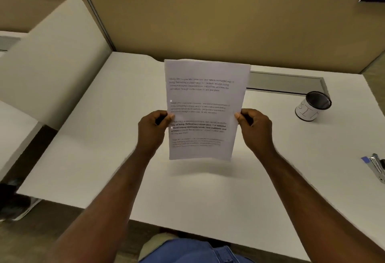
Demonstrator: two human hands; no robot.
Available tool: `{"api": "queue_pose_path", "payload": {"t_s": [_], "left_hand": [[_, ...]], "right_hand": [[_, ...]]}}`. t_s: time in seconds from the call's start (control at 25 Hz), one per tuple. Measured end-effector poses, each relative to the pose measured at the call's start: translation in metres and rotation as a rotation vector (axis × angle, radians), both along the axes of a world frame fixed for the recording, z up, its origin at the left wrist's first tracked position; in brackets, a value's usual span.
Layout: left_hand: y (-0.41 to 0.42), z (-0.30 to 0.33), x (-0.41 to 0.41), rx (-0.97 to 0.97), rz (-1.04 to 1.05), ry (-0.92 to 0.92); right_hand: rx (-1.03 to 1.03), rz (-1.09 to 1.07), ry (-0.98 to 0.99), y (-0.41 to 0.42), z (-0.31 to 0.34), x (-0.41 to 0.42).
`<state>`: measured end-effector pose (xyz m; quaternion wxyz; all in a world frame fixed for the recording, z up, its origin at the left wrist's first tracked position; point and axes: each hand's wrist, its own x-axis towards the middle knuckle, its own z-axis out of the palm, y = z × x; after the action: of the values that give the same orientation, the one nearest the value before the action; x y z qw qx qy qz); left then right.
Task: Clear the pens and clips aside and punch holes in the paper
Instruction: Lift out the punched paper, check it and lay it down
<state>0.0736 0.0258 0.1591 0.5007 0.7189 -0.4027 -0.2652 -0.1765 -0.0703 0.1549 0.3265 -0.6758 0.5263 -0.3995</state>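
Observation:
A printed sheet of paper [205,104] is held upright above the white desk [116,158], its text facing me. Two small punched holes show near its left margin. My left hand [153,131] pinches the left edge about halfway down, thumb on the front. On the opposite edge, at the same height, my right hand [254,129] grips the sheet. A metal hole punch [378,168] lies at the desk's far right, cut off by the frame edge. No pens or clips are visible.
A black mesh cup with a white label [313,106] stands at the back right of the desk. A grey cable tray slot [285,82] runs along the back edge. Tan partition walls enclose the desk behind and to the left.

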Motion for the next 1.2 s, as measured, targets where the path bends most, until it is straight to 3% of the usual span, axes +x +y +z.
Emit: {"api": "queue_pose_path", "payload": {"t_s": [0.32, 0.6, 0.92, 1.2], "left_hand": [[0.022, -0.038, 0.146, 0.218, 0.226, -0.037], [0.032, -0.102, 0.296, 0.484, 0.205, -0.135], [0.025, -0.149, 0.361, 0.633, 0.118, -0.231], [0.030, -0.148, 0.339, 0.533, 0.176, -0.309]], "right_hand": [[0.483, 0.035, -0.101, 0.004, -0.046, 0.161], [0.747, -0.068, -0.063, 0.036, -0.128, 0.314], [0.755, -0.077, 0.089, 0.041, -0.167, 0.379], [0.539, -0.075, 0.196, 0.042, -0.153, 0.333]]}}
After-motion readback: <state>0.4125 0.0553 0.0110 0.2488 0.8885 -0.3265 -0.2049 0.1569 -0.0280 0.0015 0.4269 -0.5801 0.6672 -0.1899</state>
